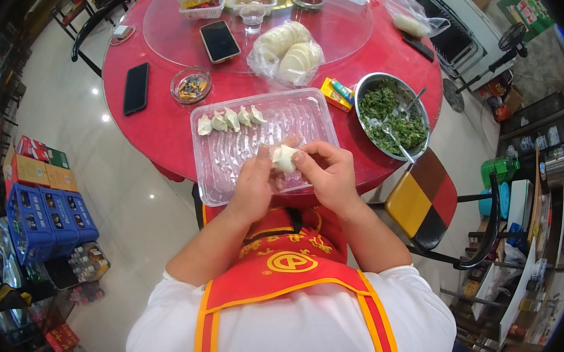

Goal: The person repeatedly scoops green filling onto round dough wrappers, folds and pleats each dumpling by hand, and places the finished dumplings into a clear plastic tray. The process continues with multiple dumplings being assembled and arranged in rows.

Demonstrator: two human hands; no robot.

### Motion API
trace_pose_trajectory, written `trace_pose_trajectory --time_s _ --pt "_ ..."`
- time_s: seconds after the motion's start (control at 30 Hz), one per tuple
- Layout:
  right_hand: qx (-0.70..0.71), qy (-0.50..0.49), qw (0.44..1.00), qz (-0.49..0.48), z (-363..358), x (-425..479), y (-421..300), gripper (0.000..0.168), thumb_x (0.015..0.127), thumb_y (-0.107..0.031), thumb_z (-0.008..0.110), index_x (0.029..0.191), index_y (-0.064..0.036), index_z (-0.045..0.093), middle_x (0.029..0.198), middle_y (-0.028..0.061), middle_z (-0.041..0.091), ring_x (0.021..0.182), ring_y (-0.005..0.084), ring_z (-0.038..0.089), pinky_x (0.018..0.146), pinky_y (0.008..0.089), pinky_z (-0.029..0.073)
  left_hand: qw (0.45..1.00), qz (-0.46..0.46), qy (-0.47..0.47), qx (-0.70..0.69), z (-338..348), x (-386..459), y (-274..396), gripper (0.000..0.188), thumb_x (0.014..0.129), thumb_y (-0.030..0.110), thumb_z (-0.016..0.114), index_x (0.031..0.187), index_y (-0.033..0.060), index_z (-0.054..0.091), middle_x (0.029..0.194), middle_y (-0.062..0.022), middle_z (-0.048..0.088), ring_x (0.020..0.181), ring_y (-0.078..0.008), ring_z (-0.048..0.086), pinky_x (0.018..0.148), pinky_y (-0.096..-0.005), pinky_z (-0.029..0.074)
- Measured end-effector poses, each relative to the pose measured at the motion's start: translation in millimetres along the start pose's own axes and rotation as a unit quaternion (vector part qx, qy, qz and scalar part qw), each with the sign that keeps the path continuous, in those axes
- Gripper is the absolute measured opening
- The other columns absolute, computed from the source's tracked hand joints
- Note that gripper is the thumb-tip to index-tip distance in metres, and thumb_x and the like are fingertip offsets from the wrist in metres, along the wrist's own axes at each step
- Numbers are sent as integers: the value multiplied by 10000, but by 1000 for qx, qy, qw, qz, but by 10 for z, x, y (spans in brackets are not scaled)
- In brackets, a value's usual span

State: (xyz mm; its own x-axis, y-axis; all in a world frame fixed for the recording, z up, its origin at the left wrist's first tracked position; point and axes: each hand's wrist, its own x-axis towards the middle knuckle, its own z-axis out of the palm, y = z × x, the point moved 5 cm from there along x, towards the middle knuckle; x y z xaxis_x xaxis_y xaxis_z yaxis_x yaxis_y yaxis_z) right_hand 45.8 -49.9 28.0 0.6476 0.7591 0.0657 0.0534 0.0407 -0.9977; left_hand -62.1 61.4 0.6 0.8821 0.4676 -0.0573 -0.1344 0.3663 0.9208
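Observation:
Between my left hand (255,183) and my right hand (330,173) is a pale dumpling (284,159), its wrapper folded over and pinched by the fingers of both. Beneath them lies a clear ridged plastic tray (220,178). Several finished-looking dumplings (232,119) stand in a row along its far left part. Beyond the tray, a plastic bag of round dumpling wrappers (293,55) rests partly on the glass turntable. To the right, a steel bowl (357,113) holds chopped green filling (387,112) with two metal spoons in it.
On the red round table (148,135) are a phone (136,88), another phone (219,41), a glass ashtray (191,85) with cigarette butts and a small yellow box (334,95). A chequered chair (422,202) stands at right. Blue crates (48,222) are stacked on the floor at left.

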Motion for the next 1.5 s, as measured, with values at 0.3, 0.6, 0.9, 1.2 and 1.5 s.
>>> trace_pose_trajectory --time_s 0.3,0.6,0.9,1.2,1.5 --pt "-105 -73 992 -12 -47 82 69 181 959 -133 721 1042 28 710 774 31 676 702 70 576 647 280 490 977 12 -44 208 -221 33 15 398 1119 274 464 934 -17 664 695 -12 616 601 -96 567 558 -278 451" --pt "-415 -33 899 -134 54 1043 119 244 904 -285 684 873 -57 765 818 190 732 770 390 719 710 502 560 974 63 140 165 -483 70 139 366 1108 244 457 1111 -21 709 915 -57 751 624 -55 556 574 -231 459" --pt "-541 -33 828 -145 173 1067 153 264 924 -315 677 952 -64 755 853 167 747 793 388 731 736 520 568 975 21 96 202 -411 64 75 347 1098 261 506 1131 -25 700 941 -69 745 642 -81 590 568 -237 470" --pt "-248 237 925 -164 -1039 -424 227 95 951 -102 709 961 -16 749 766 113 734 650 181 709 612 304 555 982 19 68 177 -272 97 79 283 1079 198 559 1181 -29 694 960 -57 749 664 -47 556 597 -216 461" --pt "-3 462 885 -47 -2042 -1145 875 331 972 -75 723 1258 6 578 856 -6 627 698 71 571 639 225 490 832 220 0 510 239 1100 895 246 962 155 652 1159 29 729 985 -187 754 819 -324 734 737 -402 565"
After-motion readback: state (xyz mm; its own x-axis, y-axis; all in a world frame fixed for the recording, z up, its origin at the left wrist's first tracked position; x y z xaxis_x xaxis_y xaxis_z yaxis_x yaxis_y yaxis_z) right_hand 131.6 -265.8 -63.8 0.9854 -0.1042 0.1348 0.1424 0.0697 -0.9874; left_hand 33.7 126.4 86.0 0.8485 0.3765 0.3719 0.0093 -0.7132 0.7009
